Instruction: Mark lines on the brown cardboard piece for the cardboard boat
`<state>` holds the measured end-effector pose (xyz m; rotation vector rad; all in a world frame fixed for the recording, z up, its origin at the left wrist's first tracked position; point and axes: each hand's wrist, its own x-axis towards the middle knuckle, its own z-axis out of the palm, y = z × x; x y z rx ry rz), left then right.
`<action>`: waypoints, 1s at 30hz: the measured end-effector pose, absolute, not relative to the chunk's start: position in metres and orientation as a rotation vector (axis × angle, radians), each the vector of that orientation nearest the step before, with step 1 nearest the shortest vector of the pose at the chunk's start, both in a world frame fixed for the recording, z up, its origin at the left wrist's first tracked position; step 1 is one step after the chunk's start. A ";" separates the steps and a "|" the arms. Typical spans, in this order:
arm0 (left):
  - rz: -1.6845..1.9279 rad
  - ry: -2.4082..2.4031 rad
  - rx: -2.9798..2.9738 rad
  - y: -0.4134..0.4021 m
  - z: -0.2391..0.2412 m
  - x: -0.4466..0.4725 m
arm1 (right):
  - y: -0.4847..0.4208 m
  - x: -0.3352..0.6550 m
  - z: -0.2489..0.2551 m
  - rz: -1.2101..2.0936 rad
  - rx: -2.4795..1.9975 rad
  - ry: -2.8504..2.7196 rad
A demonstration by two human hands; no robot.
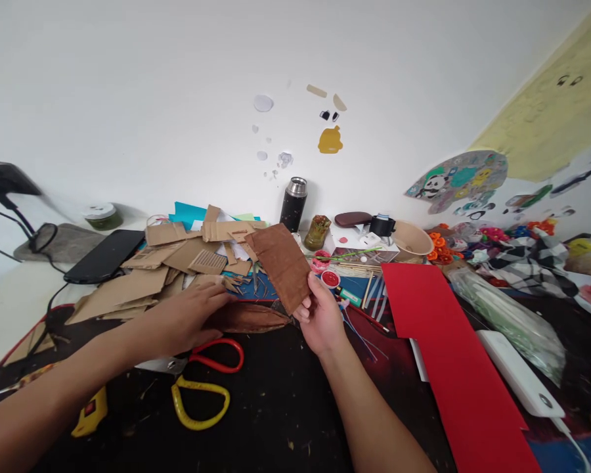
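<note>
Behind the table (2,299), covered mostly by a black mat (276,420), rises a white wall (152,98). Above the mat's middle, the right hand (322,318) pinches a brown rectangular piece (282,263) by its near edge. The left hand (194,312) is at the left end of a second brown piece (256,318); whether it grips cannot be told. Scissors (181,382) lie just nearer the mat's front edge. Cardboard scraps (128,289) heap toward the table's back left corner; a dark flask (293,207) stands along its back edge.
</note>
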<state>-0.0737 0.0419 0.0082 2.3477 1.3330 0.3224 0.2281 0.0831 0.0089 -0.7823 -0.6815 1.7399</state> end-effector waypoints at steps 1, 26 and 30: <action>0.319 1.340 2.365 0.045 0.008 -0.073 | 0.083 0.227 0.009 1.740 -0.782 -0.685; 1.028 1.361 1.314 0.041 0.060 -0.049 | 0.075 0.218 0.007 1.654 -0.869 -0.897; 1.125 1.354 1.234 0.044 0.058 -0.038 | 0.074 0.217 0.006 1.640 -0.889 -0.914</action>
